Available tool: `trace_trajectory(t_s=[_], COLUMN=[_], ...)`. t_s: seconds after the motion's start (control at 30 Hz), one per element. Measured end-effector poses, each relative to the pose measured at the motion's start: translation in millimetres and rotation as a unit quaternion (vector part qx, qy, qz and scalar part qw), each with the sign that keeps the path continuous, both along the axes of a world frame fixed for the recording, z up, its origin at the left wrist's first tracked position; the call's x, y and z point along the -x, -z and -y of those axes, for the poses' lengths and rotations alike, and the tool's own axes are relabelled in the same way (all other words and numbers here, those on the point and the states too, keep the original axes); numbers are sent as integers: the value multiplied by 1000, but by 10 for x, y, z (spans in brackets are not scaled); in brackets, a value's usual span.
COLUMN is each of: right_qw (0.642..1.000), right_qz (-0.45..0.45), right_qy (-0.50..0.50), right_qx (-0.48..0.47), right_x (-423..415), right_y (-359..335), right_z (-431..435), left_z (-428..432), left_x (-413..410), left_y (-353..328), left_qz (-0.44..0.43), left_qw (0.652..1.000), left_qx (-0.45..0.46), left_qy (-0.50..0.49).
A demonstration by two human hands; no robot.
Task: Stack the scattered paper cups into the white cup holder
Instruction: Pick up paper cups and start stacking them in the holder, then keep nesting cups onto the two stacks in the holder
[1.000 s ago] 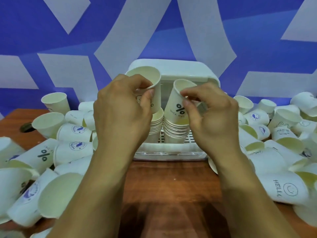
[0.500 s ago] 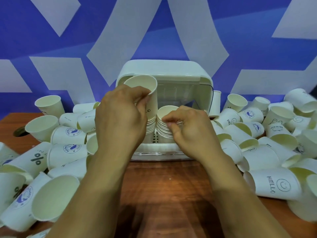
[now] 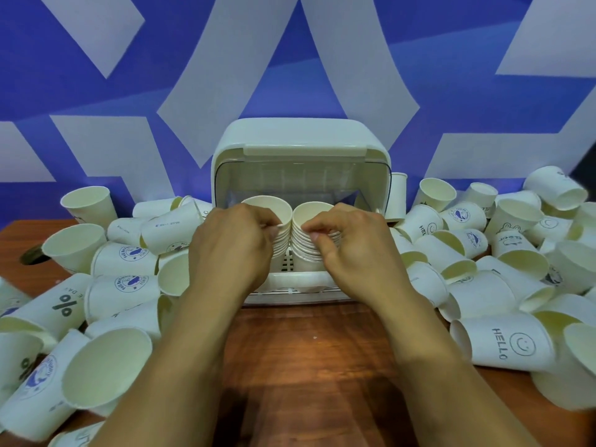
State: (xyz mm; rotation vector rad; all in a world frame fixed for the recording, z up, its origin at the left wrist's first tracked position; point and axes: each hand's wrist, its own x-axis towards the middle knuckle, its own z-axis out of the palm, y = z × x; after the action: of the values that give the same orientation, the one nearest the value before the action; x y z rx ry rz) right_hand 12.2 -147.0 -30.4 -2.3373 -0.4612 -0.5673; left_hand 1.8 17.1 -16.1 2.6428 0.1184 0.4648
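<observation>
A brown wooden table (image 3: 306, 366) lies under both arms. Behind the hands is a blue wall (image 3: 451, 59) with big pale shapes on it.

A moment ago the left hand (image 3: 232, 243) held one cup up high. Now that cup sits down in the left stack (image 3: 280, 243) of white paper cups, and the fingers curl round its rims. The right hand (image 3: 351, 250) still grips the right stack (image 3: 304, 245) of white paper cups.

Both stacks stand side by side, touching, in the white plastic cup holder (image 3: 300, 137). It is smooth and boxy with round corners, just beyond the hands, and its floor has little slots. Loose paper cups (image 3: 129, 282) lie tipped over outside each hand, some with blue prints.
</observation>
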Motion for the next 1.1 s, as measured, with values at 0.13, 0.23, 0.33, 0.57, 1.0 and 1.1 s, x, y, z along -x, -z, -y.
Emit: trace_trajectory(t_s=[0.13,0.23,0.33,0.57,1.0,1.1], right_qw=[1000,1000,1000,998,976,962], right_qz=[-7,-12,-6,44,11,-3], right_qy=[-7,-6,-4,-4,-202,-251], right_qx=[-4,-5,6,44,81,107], right_x=[10,11,14,134,844,1010], right_y=[18,8,-4,-92,-409,-361], right_z=[-27,-34,-46,-45,-504,-636], left_z=[-40,-47,-46,26,-71,-228], left_x=[45,79,83,175,1355,1687], left_y=[-20,2,2,34,-250,-169], left_qz=[-17,-41,-49,8,128,118], left_qw=[999,994,991,995,991,990], left_qx=[-34,-104,-121,-93,-17,-21], left_qy=[4,14,8,-31,-47,-77])
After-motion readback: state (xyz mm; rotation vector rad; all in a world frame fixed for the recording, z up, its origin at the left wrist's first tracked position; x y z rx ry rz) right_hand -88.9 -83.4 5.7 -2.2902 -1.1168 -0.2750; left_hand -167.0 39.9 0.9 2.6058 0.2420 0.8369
